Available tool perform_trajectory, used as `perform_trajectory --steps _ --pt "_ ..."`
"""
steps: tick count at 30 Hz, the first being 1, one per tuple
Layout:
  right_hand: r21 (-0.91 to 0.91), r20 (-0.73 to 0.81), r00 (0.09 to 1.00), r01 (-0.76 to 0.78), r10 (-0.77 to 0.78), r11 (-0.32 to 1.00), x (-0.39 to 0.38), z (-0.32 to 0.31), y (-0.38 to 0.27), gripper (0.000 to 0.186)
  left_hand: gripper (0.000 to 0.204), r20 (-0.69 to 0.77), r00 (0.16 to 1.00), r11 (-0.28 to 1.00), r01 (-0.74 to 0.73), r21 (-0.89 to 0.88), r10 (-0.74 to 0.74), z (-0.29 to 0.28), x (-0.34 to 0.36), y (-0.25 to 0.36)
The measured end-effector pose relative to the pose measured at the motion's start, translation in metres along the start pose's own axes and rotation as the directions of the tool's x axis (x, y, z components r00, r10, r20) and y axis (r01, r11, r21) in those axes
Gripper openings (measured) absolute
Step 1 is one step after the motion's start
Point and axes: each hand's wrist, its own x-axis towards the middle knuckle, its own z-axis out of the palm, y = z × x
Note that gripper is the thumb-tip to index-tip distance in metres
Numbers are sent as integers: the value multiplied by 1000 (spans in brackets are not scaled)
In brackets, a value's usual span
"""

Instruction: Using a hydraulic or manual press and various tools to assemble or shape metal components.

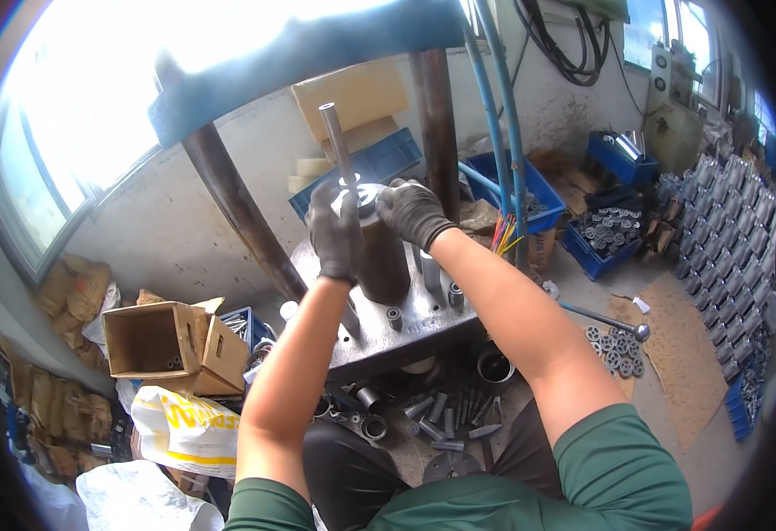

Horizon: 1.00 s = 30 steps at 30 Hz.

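Observation:
My left hand [335, 234], in a dark grey glove, is closed at the lower end of an upright shiny metal rod [335, 137]; its fingers partly hide that end. On top of a thick dark cylinder [383, 265] lies a round silver metal disc [369, 196]. My right hand [416, 214], gloved alike, has its fingers curled against the disc's right rim. The cylinder stands on the steel plate of a press [366, 334]. Short metal sleeves [394, 319] stand on the plate in front of it and to its right.
Dark press columns [239, 203] rise on both sides beneath a blue crossbeam [308, 53]. Blue bins [596, 252] of metal parts stand right, near stacked metal cylinders [724, 239]. A long-handled tool [605, 320] lies on the floor. Cardboard boxes [150, 341] sit left.

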Motion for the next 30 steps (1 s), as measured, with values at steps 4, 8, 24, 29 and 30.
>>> perform_trajectory --steps 4,8,24,29,30 --pt "-11 47 999 17 -16 1000 1 -2 3 28 54 196 908 915 322 244 -371 35 59 0" --pt "10 73 997 15 -16 1000 2 -1 6 29 37 207 904 886 284 367 -375 50 62 -17" --pt "201 150 982 -144 114 969 -2 -8 1 45 40 -195 911 760 169 -627 -363 45 47 -1" --pt "189 186 977 -137 101 972 3 -9 2 40 28 -101 935 743 201 -639 -340 39 44 7" --pt "220 204 973 -154 109 963 0 -8 1 37 28 -68 935 741 230 -630 -348 38 45 9"
